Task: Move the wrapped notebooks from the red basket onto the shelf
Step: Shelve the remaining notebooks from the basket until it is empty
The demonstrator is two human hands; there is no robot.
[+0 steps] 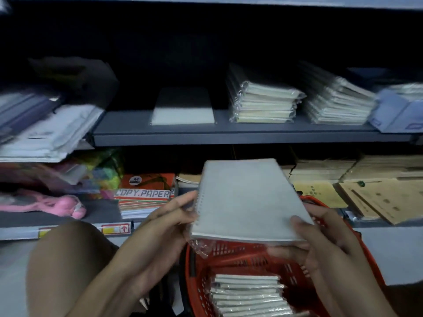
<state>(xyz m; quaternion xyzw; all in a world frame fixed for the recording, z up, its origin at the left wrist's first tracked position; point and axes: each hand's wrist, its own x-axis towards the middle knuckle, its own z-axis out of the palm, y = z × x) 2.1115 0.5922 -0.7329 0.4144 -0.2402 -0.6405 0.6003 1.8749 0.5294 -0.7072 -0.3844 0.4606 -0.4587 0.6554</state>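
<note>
A grey spiral-bound wrapped notebook [247,200] is held flat above the red basket [240,255]. My left hand [174,216] grips its left, spiral edge. Its near right corner is pinched by my right hand [320,234]. Several more wrapped notebooks [247,294] lie stacked inside the basket below. On the grey shelf [229,133] above, a single wrapped notebook [183,108] lies flat, with two stacks of wrapped notebooks [263,104] to its right.
White and blue packets [45,131] overhang the shelf at the left. On the lower shelf sit a copy-paper pack [146,193], pink and coloured items [57,202] and brown paper books [366,193]. My knee [68,259] is at the lower left.
</note>
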